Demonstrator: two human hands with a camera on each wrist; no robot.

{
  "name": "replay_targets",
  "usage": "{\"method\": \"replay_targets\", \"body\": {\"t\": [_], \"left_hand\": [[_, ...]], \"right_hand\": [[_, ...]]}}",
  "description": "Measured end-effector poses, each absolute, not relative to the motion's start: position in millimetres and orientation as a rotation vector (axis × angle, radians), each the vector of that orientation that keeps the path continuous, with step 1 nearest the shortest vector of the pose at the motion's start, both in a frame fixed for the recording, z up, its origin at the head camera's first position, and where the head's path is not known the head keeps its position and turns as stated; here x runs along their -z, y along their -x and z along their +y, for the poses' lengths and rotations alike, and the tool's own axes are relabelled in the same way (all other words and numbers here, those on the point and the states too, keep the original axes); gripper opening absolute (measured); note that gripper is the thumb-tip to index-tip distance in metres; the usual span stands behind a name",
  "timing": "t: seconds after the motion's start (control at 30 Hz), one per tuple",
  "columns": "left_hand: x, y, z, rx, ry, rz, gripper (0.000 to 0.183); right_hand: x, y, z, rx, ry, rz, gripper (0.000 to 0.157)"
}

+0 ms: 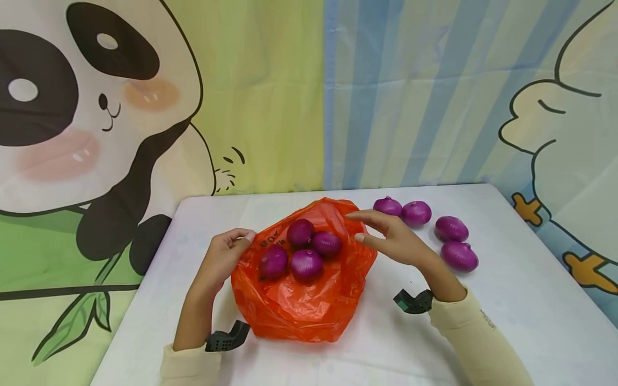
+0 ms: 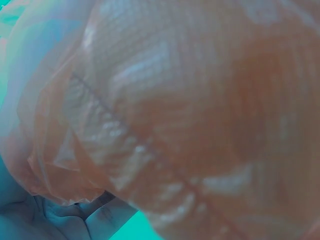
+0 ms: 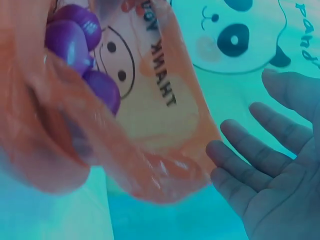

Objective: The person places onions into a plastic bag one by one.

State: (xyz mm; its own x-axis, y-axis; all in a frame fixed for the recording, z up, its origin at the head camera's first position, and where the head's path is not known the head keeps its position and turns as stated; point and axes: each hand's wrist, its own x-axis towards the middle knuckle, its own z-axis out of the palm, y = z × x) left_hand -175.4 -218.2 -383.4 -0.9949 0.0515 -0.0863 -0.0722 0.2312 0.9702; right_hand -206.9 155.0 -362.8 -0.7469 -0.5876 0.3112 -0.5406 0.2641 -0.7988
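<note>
A red plastic bag (image 1: 309, 316) lies spread open on the table, with several purple onions (image 1: 306, 265) inside it. At the bag's left rim, my left hand (image 1: 217, 265) pinches the plastic between thumb and fingers. The bag's wall fills most of the left wrist view, hiding much of that hand. My right hand (image 1: 398, 241) hovers at the bag's right edge with its fingers extended. In the right wrist view, its fingertips (image 3: 214, 149) are right beside the bag's edge, and nothing is in the palm.
To the right of the bag, two onions (image 1: 416, 214) lie near the table's back edge, and two more (image 1: 459, 256) lie farther right. The white table (image 1: 521, 321) backs onto a cloth printed with a panda (image 1: 159, 177) and blue stripes. Black wrist devices (image 1: 228, 338) are on both wrists.
</note>
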Motion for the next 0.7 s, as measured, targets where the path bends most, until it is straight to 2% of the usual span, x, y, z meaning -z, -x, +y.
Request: {"method": "replay_targets", "body": {"t": [0.7], "left_hand": [[386.2, 176.9, -218.1, -1.91, 0.0, 2.379, 0.029]], "right_hand": [[380.7, 194.9, 212.3, 1.465, 0.824, 2.657, 0.041]]}}
